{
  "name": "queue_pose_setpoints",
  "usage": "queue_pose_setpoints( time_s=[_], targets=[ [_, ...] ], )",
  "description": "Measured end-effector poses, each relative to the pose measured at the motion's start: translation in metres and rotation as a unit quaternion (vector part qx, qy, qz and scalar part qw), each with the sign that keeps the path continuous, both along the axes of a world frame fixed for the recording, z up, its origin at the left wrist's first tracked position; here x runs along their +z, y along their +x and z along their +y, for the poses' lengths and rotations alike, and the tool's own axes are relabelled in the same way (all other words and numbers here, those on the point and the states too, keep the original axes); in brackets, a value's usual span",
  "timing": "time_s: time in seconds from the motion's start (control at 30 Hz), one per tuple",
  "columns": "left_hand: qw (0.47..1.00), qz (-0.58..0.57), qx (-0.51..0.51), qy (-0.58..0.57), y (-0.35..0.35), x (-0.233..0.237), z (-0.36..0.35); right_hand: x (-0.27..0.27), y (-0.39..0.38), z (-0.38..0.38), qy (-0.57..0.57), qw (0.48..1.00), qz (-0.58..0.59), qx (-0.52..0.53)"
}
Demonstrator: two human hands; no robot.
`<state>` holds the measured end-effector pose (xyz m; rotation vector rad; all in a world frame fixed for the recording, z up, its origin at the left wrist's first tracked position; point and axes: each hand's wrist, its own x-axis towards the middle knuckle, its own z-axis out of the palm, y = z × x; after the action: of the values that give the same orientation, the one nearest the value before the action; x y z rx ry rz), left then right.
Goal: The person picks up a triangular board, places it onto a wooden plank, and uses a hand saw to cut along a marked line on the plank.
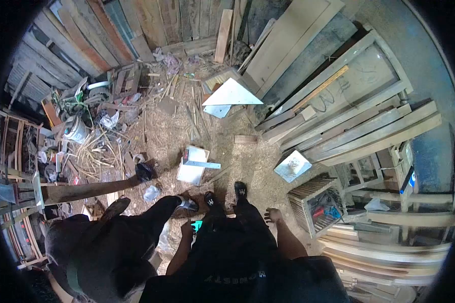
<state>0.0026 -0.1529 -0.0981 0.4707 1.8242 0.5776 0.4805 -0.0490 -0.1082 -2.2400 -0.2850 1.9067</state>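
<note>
My left hand (188, 229) is closed around a small turquoise object (196, 225) beside my left thigh; its kind cannot be made out. To the right of my legs hangs my right hand (274, 216), empty, with its fingers apart. On the floor ahead of my feet lies a white board (189, 174). A try square (203, 164) rests across that board, its blade pointing right. Neither hand touches the board or the square.
Another person (101, 247) in dark clothes is close on my left. A wooden crate (299, 209) with tools stands right. Ahead lie a white triangular panel (232, 95) and a wood block (245, 139). Planks (384, 134) lean at right; scrap sticks (98, 151) litter the left.
</note>
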Motion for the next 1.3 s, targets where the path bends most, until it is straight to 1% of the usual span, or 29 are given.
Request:
queue_pose_setpoints(
  time_s=[0.03,0.07,0.1,0.13,0.17,0.23,0.33,0.37,0.4,0.43,0.47,0.5,0.57,0.6,0.63,0.67,0.7,0.73,0.77,0.8,0.87,0.93,1.0,1.07,1.1,1.17,1.2,1.27,1.3],
  targets=[
    [0.986,-0.093,0.115,-0.078,-0.003,-0.004,0.0,0.007,-0.004,-0.004,-0.006,1.0,-0.001,0.004],
    [0.975,-0.13,0.15,-0.1,-0.009,-0.004,-0.004,0.014,-0.007,-0.008,0.002,1.0,-0.002,0.002],
    [0.991,-0.128,0.05,-0.002,-0.017,-0.002,-0.011,0.02,-0.012,-0.01,0.011,1.0,-0.002,0.0],
    [0.982,-0.145,0.111,-0.054,-0.022,0.004,-0.009,0.016,-0.013,-0.013,-0.003,1.0,-0.005,-0.029],
    [0.966,-0.16,0.171,-0.105,-0.028,0.007,-0.007,0.019,-0.02,-0.014,-0.01,1.0,-0.003,-0.022],
    [0.961,-0.154,0.202,-0.107,-0.043,0.016,-0.012,0.026,-0.03,-0.016,-0.004,1.0,-0.018,-0.022],
    [0.96,-0.154,0.209,-0.109,-0.072,0.029,-0.022,0.028,-0.048,-0.015,-0.001,0.999,-0.032,0.019],
    [0.952,-0.165,0.229,-0.122,-0.081,0.025,-0.027,0.036,-0.055,-0.008,0.0,0.999,-0.037,0.035],
    [0.954,-0.162,0.221,-0.121,-0.089,0.022,-0.032,0.045,-0.063,-0.003,0.016,0.998,-0.042,0.05],
    [0.956,-0.161,0.213,-0.12,-0.097,0.018,-0.038,0.048,-0.07,0.002,0.013,0.998,-0.044,0.05],
    [0.95,-0.156,0.238,-0.128,-0.104,0.011,-0.044,0.05,-0.074,0.006,0.021,0.998,-0.038,0.051],
    [0.957,-0.145,0.224,-0.111,-0.111,0.005,-0.05,0.053,-0.079,0.011,0.029,0.998,-0.033,0.052],
    [0.955,-0.141,0.228,-0.122,-0.12,-0.002,-0.05,0.063,-0.086,0.026,0.04,0.998,-0.02,0.052],
    [0.955,-0.142,0.229,-0.121,-0.124,-0.011,-0.044,0.063,-0.089,0.035,0.062,0.993,-0.044,0.089],
    [0.986,-0.041,0.114,-0.113,-0.129,-0.036,-0.041,0.062,-0.092,0.043,0.084,0.986,-0.066,0.127],
    [0.993,0.062,-0.003,-0.101,-0.133,-0.046,-0.037,0.046,-0.086,0.05,0.151,0.954,-0.109,0.237],
    [0.963,0.214,-0.161,0.011,-0.133,-0.042,-0.026,0.037,-0.08,0.058,0.153,0.953,-0.107,0.237],
    [0.874,0.355,-0.309,0.123,-0.129,-0.035,-0.003,0.031,-0.075,0.072,0.279,0.878,-0.168,0.351],
    [0.95,0.226,-0.188,0.103,-0.118,-0.022,0.027,0.029,-0.074,0.087,0.395,0.769,-0.225,0.45],
    [0.991,0.087,-0.061,0.079,-0.107,-0.002,0.06,0.043,-0.081,0.103,0.398,0.767,-0.226,0.449],
    [0.955,0.234,-0.181,0.024,-0.093,0.053,0.126,0.098,-0.101,0.14,0.432,0.813,-0.229,0.316],
    [0.938,0.222,-0.171,0.205,-0.084,0.073,0.173,0.122,-0.109,0.172,0.426,0.816,-0.232,0.315],
    [0.928,0.24,-0.175,0.225,-0.073,0.083,0.215,0.14,-0.111,0.2,0.415,0.822,-0.232,0.313],
    [0.917,0.259,-0.188,0.24,-0.059,0.094,0.247,0.155,-0.11,0.221,0.486,0.783,-0.215,0.324],
    [0.916,0.261,-0.183,0.244,-0.051,0.101,0.261,0.16,-0.109,0.228,0.484,0.786,-0.212,0.321],
    [0.914,0.268,-0.178,0.247,-0.036,0.098,0.275,0.157,-0.097,0.244,0.517,0.751,-0.238,0.335],
    [0.914,0.269,-0.193,0.236,-0.026,0.098,0.283,0.156,-0.089,0.256,0.53,0.743,-0.231,0.338],
    [0.911,0.263,-0.22,0.227,-0.012,0.073,0.29,0.141,-0.065,0.277,0.548,0.731,-0.223,0.339],
    [0.919,0.258,-0.219,0.202,-0.004,0.061,0.29,0.132,-0.054,0.292,0.559,0.724,-0.217,0.34]
  ],
)
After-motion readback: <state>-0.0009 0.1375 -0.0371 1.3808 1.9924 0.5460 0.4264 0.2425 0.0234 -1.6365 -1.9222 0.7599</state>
